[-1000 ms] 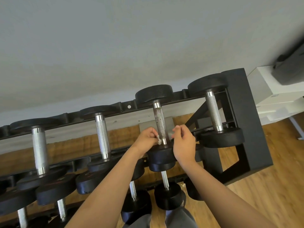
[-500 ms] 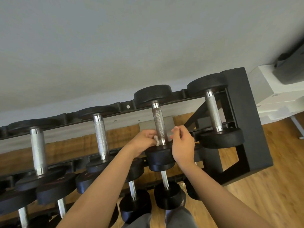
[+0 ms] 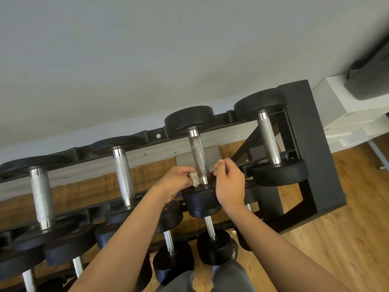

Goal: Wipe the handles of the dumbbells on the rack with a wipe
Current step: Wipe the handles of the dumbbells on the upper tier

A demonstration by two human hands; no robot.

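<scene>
At the near end of the dark speckled handle (image 3: 199, 157), the left hand (image 3: 175, 183) pinches a small crumpled white wipe (image 3: 194, 179) and presses it against the metal just above the collar. Just right of the handle, the right hand (image 3: 229, 184) hovers with its fingers curled and its fingertips up beside the knurling; whether it holds any part of the wipe I cannot tell.

The handle belongs to a dumbbell (image 3: 189, 119) lying across the top tier of the black rack (image 3: 311, 144). Left of the handle lie two bright-handled dumbbells (image 3: 123, 175), and right of it one more. Below the handle, smaller dumbbells (image 3: 212, 247) sit on a lower tier, above a wood floor (image 3: 347, 239).
</scene>
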